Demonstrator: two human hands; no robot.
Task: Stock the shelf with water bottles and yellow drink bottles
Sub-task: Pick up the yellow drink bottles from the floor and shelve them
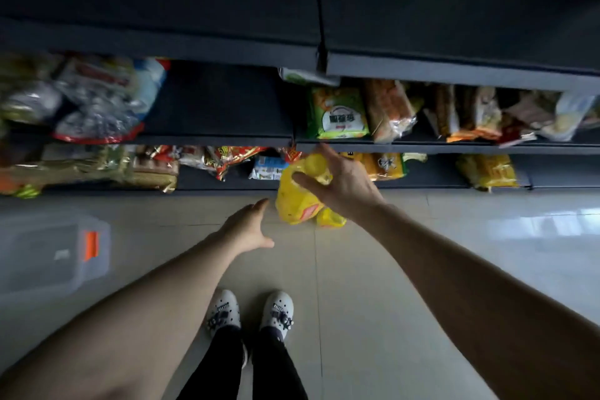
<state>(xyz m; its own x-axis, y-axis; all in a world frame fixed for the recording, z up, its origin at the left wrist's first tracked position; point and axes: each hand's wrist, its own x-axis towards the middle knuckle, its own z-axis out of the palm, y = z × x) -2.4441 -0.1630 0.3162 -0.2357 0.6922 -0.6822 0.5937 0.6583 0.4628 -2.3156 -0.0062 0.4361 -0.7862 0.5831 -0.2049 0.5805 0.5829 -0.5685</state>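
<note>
yellow bottles hanging by the neck, shelf gap still a reach away

the right hand [337, 183] grips the yellow drink bottles [300, 201] up by the cap, hanging over the floor just in front of the lowest shelf [227, 183]; looks like two, a bit blurry. the left hand [250, 226] is flat-fingered underneath, holding nothing. a top-only grip could let them swing or slip. the snack bags [237, 159] crowd the bottom shelf, so the bare patch on the middle shelf [220, 107] seems easier. a clear plastic bin [52, 250] sits on the floor to the left.
</note>
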